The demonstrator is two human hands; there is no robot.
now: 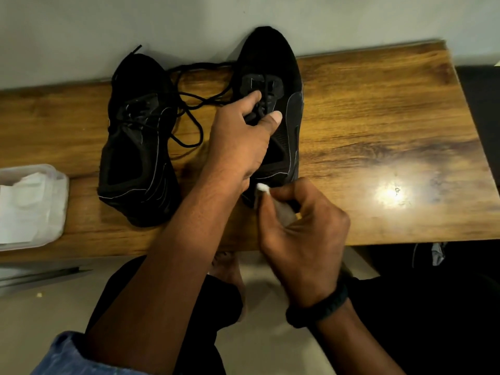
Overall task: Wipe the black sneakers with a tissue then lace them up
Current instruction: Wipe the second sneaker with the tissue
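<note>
Two black sneakers stand on a wooden table (378, 109), toes pointing away from me. The right sneaker (273, 63) is held at its laced tongue by my left hand (240, 142), thumb and fingers curled over the upper. My right hand (300, 223) pinches a wadded white tissue (263, 187) against that sneaker's heel. The left sneaker (135, 147) lies untouched beside it, with loose black laces (189, 104) trailing between the two shoes.
A clear plastic tub of white tissues (29, 204) sits at the table's left front edge. A wall runs right behind the shoes. My legs and a bare foot are below the table edge; a dark wristband is on my right wrist.
</note>
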